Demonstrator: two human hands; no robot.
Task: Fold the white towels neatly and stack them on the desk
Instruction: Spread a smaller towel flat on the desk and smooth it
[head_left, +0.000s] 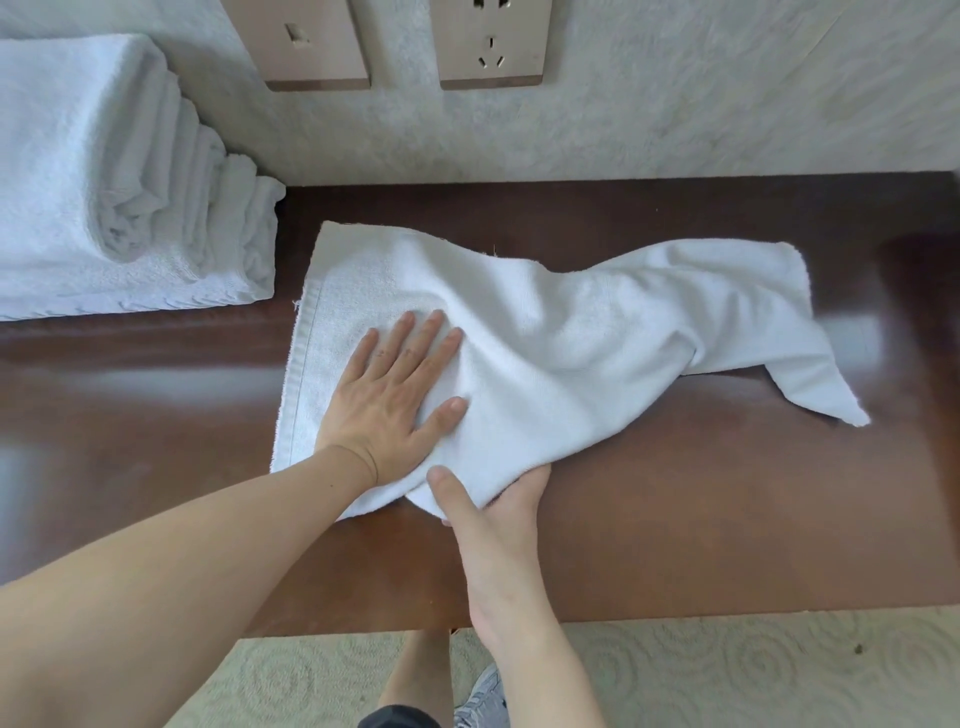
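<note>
1. Nearest to us, our right hand grips the near edge of the white towel: the thumb lies on top of the cloth and the fingers are tucked out of sight beneath it, so we cannot tell how tightly they curl.
2. Just beyond it, our left hand lies flat on the towel's left part, fingers straight and a little spread, pressing the cloth to the desk and grasping nothing.
3. The towel lies mid-desk with its long axis running left to right. Its left end is square and flat; its right end is rumpled, twisted, and tapers to a corner pointing toward the near right.
4. We judge the main risk is folding before that twisted end is straightened, which would trap creases and leave uneven edges.
5. If our left hand lifts while the right pulls, the whole towel may slide on the glossy wood and skew the fold.
6. Farther off at far left, the stack of folded towels stands against the wall, its layers stepped. A lopsided fold added on top could make it lean.
</note>
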